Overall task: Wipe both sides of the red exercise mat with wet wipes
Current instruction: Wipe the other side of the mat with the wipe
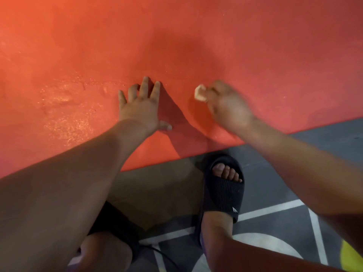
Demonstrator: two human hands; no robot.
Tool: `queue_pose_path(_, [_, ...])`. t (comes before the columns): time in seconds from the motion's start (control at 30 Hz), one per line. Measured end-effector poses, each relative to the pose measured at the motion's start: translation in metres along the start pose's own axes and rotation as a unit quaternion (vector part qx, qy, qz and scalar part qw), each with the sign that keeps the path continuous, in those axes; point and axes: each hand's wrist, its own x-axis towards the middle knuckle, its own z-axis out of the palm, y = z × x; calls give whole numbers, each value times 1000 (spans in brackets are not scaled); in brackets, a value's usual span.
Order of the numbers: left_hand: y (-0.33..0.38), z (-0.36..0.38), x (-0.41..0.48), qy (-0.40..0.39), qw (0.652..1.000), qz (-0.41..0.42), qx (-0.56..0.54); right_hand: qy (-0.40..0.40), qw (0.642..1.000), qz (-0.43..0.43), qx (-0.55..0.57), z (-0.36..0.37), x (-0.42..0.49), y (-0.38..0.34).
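Note:
The red exercise mat [196, 36] fills the upper part of the head view, lying flat on the floor, with wet shiny patches at its left. My left hand [141, 108] rests flat on the mat near its front edge, fingers spread. To the right, my right hand [225, 107] grips a small bunched-up white wet wipe [200, 92] against the mat; the hand is blurred.
The mat's front edge [216, 149] runs diagonally across the frame. Below it lies grey floor with white lines [275, 209]. My foot in a black slide sandal [224, 191] stands just in front of the edge. A yellow object [351, 256] shows at the bottom right.

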Motion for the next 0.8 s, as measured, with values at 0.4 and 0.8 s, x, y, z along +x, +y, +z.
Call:
queue_pose_path(0.4, [-3, -49, 62, -11, 999, -19, -31, 70, 993, -91, -3, 10, 28, -6])
queue_pose_path(0.8, [8, -63, 83, -132, 988, -63, -44, -10, 1000, -26, -12, -3, 81, -1])
